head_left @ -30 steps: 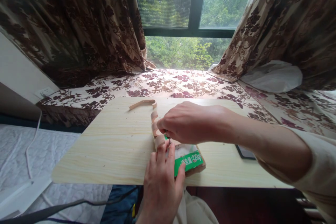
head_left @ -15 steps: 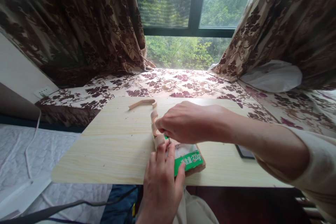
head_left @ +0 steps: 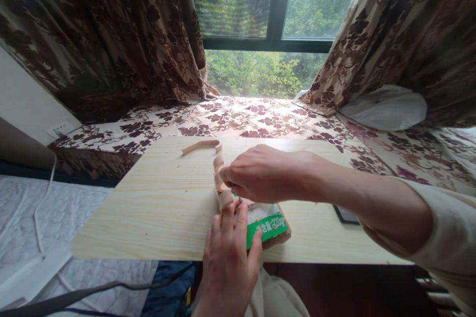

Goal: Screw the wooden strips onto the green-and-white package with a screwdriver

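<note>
A small box with a green printed band (head_left: 273, 228) rests near the front edge of the light wooden table. My left hand (head_left: 230, 252) lies over its left side, fingers spread and pointing forward, the fingertips at the box's upper left part. Above that part, my right hand (head_left: 256, 173) is closed in a fist-like grip; a small dark thin piece shows below its fingers, too hidden to name. Curled tan strips (head_left: 226, 199) stand along the box's left side, by my left fingertips. A longer bent tan strip (head_left: 201, 145) lies farther back.
The wooden table (head_left: 148, 208) has small dark specks on it. A dark flat device (head_left: 346, 215) lies partly under my right forearm. Behind are a floral-covered ledge (head_left: 256, 116), a white plastic bag (head_left: 386, 107) and curtains. A quilted white surface (head_left: 18, 218) with cables is at left.
My right hand has shifted very slightly at the box's upper left. My left hand, the box and the strips look almost the same.
</note>
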`<state>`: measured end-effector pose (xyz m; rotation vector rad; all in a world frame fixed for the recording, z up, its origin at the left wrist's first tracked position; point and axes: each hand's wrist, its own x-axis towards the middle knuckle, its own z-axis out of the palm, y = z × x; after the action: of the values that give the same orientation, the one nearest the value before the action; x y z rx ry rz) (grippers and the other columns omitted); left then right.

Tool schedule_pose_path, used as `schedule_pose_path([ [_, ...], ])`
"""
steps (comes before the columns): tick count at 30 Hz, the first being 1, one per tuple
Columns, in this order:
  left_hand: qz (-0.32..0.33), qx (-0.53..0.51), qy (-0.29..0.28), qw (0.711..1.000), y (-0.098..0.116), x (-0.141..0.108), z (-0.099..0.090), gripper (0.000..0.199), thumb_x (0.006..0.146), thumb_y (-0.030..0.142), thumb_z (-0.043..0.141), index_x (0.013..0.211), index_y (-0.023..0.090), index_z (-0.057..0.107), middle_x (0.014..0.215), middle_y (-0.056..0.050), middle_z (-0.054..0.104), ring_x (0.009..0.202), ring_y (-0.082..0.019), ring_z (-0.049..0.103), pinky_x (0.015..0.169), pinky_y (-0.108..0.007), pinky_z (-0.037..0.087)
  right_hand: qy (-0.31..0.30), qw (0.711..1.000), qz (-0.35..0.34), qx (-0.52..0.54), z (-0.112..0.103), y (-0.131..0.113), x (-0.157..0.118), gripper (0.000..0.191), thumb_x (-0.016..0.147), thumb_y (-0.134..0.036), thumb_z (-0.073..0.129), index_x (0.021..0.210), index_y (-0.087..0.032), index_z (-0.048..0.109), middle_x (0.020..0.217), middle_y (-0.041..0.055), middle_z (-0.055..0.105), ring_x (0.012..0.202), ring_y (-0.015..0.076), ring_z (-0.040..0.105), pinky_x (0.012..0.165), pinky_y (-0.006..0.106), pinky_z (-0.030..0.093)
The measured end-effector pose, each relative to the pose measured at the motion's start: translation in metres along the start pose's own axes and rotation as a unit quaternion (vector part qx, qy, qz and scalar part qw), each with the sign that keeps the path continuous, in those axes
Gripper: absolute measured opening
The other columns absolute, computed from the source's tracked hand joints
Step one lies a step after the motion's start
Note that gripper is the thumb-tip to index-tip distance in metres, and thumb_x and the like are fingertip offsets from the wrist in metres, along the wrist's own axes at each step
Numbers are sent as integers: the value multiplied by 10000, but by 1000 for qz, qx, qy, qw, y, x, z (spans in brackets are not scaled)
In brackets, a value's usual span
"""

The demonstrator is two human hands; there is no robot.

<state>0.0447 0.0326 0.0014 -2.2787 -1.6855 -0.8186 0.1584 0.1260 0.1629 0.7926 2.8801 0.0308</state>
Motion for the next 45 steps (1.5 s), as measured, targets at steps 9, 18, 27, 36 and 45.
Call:
schedule_pose_path([
  [9, -10, 1, -16, 1000, -2, -3, 4, 429, 856, 267, 468, 1268, 149, 482, 1328, -118, 484, 1019, -269, 528, 838, -427, 502, 17, 997, 69, 0, 5, 2, 1, 237, 862, -259, 440, 847, -127, 637, 715, 116, 674, 608, 182, 582, 471, 273, 255],
  [18, 3, 7, -8, 1000, -1, -1, 1, 428, 853, 246, 475, 1258, 111, 495, 1299, -145, 496, 987, -282, 523, 793, -447, 515, 29, 999, 18, 3, 6, 2, 1, 209, 871, -203, 433, 814, -150, 626, 691, 76, 655, 597, 152, 557, 469, 280, 232],
  [27, -5, 0, -12, 1000, 0, -2, 0, 434, 853, 256, 479, 1268, 127, 480, 1307, -122, 491, 995, -266, 521, 817, -420, 505, 16, 999, 34, 20, 0, 1, 2, 203, 836, -236, 471, 855, -156, 657, 746, 93, 685, 623, 172, 563, 493, 278, 246],
  [36, 24, 15, 6, 1000, 0, -2, 1, 451, 841, 252, 498, 1259, 83, 482, 1271, -160, 504, 975, -277, 508, 769, -434, 522, 32, 998, 57, 22, 12, 3, 4, 256, 881, -214, 409, 831, -157, 653, 710, 80, 672, 590, 145, 529, 479, 276, 220],
  [45, 21, 22, 6, 1000, 0, -2, 1, 461, 840, 259, 501, 1266, 83, 476, 1281, -156, 505, 974, -281, 505, 771, -446, 528, 14, 999, 12, 41, 1, 3, -2, 173, 838, -213, 482, 820, -192, 653, 722, 41, 660, 549, 118, 456, 493, 263, 238],
])
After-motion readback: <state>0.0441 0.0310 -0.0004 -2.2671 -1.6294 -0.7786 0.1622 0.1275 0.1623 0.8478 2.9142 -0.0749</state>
